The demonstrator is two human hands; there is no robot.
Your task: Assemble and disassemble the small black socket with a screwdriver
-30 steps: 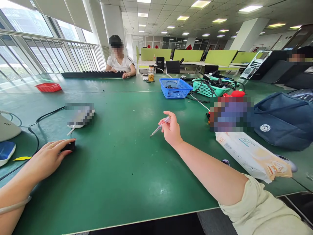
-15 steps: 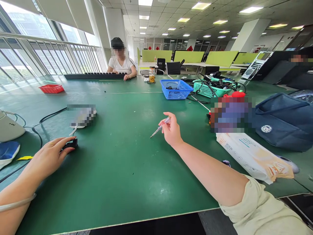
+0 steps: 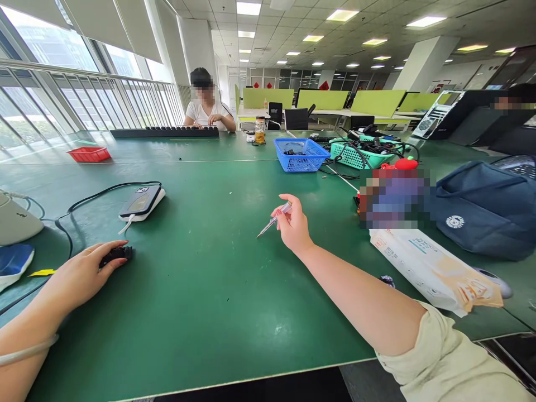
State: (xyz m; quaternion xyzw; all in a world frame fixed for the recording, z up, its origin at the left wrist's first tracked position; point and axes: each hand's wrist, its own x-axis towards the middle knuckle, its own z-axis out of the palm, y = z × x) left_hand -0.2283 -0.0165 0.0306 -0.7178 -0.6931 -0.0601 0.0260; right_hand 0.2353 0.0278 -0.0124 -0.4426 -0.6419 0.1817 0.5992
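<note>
At the left of the green table (image 3: 201,279), my left hand (image 3: 84,273) is closed around a small black part (image 3: 116,255), thumb in front and fingers behind. Its exact kind does not show. My right hand (image 3: 293,223), over the middle of the table, pinches a slim screwdriver (image 3: 271,224) with a clear purplish handle; its thin metal tip points down and to the left. A wide gap separates the two hands. Behind my left hand lies a phone (image 3: 143,200) on a white block, with a white cable plugged in.
Farther back are a red tray (image 3: 89,154), a long black keyboard (image 3: 165,133), a jar (image 3: 260,129), a blue basket (image 3: 300,156) and a green basket of cables (image 3: 354,154). A tissue pack (image 3: 422,262) and dark blue bag (image 3: 486,212) are at right. A person (image 3: 209,106) sits opposite.
The black part in my left hand has tipped lower, and the fingers have shifted slightly down. My right hand stays almost still. The person opposite has raised a hand from the table to the keyboard.
</note>
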